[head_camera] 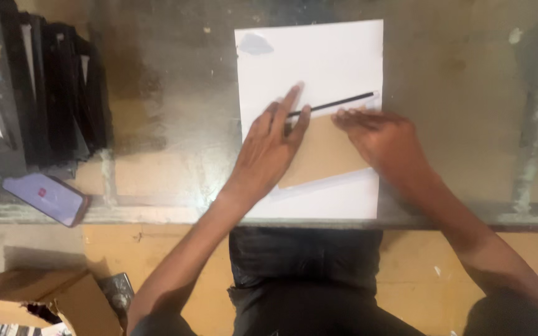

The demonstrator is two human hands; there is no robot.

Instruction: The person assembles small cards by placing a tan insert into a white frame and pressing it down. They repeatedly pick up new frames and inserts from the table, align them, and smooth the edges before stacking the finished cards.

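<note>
Paper [319,62], a white sheet, lies flat near the front edge of the bench [456,74], with a grey smudge in its top left corner. On top of the sheet rests a brown cardboard piece [322,152], tilted so that its upper edge slants up toward the right. A thin black pencil [334,104] lies along that upper edge, touching the white sheet just above the cardboard.

The left hand [269,149] lies over the left end of the cardboard, its fingers [291,102] stretched out and closed on the near end of the pencil, pinching it between the tips. The right hand [384,140] lies flat on the right part of the cardboard, palm down, fingers [350,116] spread loosely and pressed on the cardboard's upper edge just below the pencil; it grips nothing.

The bench top is worn and stained, grey-green with pale patches. At its left end stands a stack of black picture frames [51,87], leaning one against another. In front of them, at the bench's front edge, lies a phone [45,198] with a lit pale purple screen, well apart from the sheet. Below the bench, at lower left, part of an open cardboard box [45,298] shows on the yellowish floor [175,249]. The person's dark trousers [303,274] fill the middle foreground.
</note>
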